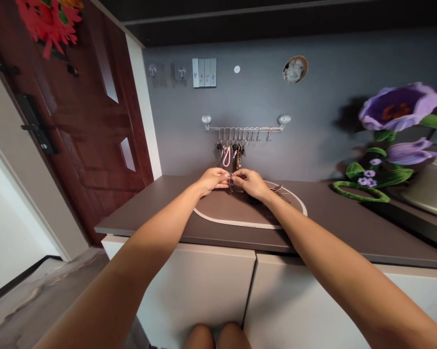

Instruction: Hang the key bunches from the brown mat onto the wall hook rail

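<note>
Both hands meet over the counter, pinching one small bunch of keys between their fingertips. My left hand grips its ring from the left, fingers closed. From the other side my right hand holds the same ring, thumb and fingers pressed together. The keys dangle just below the fingertips. Behind and above, a clear hook rail on the wall carries several key bunches, one with a pink strap. Beneath the hands lies a brown mat with a pale border. More dark and metallic items lie on it, partly hidden by my right hand.
The dark counter runs above pale cabinet doors. A purple artificial flower with a green base stands at the right. A red-brown door is at the left. Light switches are on the wall; a dark shelf hangs above.
</note>
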`<state>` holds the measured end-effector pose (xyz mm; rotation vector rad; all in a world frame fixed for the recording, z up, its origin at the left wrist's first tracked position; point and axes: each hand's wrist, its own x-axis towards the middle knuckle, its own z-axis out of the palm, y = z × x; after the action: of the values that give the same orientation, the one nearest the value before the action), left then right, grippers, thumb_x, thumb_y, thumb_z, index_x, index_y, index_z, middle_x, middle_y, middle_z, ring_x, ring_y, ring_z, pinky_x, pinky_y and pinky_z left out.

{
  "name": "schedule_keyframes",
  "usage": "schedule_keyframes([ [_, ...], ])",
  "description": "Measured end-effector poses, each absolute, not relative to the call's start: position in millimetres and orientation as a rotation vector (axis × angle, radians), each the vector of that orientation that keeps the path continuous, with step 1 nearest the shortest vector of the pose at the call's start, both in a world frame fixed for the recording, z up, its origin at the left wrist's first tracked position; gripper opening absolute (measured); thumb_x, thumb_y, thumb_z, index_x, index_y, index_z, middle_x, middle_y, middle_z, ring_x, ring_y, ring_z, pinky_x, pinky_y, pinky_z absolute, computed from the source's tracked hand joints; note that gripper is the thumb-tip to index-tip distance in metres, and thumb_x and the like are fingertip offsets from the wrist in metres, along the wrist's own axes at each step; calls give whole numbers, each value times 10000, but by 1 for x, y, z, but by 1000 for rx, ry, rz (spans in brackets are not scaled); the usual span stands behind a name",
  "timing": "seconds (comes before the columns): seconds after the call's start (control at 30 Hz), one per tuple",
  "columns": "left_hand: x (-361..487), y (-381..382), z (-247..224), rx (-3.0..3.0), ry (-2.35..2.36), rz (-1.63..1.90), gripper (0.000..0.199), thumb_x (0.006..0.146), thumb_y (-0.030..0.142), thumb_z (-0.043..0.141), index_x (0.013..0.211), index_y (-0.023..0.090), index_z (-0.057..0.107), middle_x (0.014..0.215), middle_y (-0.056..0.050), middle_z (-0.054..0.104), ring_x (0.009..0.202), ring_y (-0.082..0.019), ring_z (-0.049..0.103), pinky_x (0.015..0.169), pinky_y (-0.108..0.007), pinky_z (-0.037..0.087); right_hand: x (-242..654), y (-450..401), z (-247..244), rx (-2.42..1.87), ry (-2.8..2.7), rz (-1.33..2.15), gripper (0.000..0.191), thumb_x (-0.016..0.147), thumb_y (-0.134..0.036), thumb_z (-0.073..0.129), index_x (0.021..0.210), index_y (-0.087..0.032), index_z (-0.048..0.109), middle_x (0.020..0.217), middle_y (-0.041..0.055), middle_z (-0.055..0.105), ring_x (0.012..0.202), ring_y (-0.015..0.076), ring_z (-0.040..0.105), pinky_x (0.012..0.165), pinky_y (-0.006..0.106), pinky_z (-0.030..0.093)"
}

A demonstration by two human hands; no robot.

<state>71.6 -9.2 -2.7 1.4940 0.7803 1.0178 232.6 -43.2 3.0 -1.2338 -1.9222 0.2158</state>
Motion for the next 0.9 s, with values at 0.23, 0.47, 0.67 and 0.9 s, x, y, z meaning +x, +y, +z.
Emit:
schedule_keyframes([
  [0.23,73,-14,0,1490,721,1023,99,766,184,549,822,108,517,699,-18,605,634,-74,598,780,-329,488,235,-41,1,-1137,-1845,401,285,712,-415,521,766,-143,585,671,6,585,581,91,483,597,223,394],
  [0.47,75,-15,-1,1490,694,1016,139,769,205,548,874,123,509,751,-29,600,654,-78,595,756,-321,496,238,-33,-4,-1052,-1767,552,318,672,-454,545,744,-144,546,615,-19,523,535,76,431,544,212,373],
  [0.67,79,-18,-2,1514,752,1044,157,774,233,537,885,129,497,761,-33,588,644,-75,584,749,-310,493,240,-33,-3,-1020,-1711,551,288,676,-432,537,731,-150,517,596,-31,484,519,68,400,525,203,362],
  [0.9,84,-15,-14,1895,941,1073,102,790,197,438,799,126,511,724,-37,591,631,-88,558,656,-253,470,246,-29,-1,-1019,-1581,524,274,673,-414,537,745,-152,508,663,-11,513,601,88,457,589,219,402],
])
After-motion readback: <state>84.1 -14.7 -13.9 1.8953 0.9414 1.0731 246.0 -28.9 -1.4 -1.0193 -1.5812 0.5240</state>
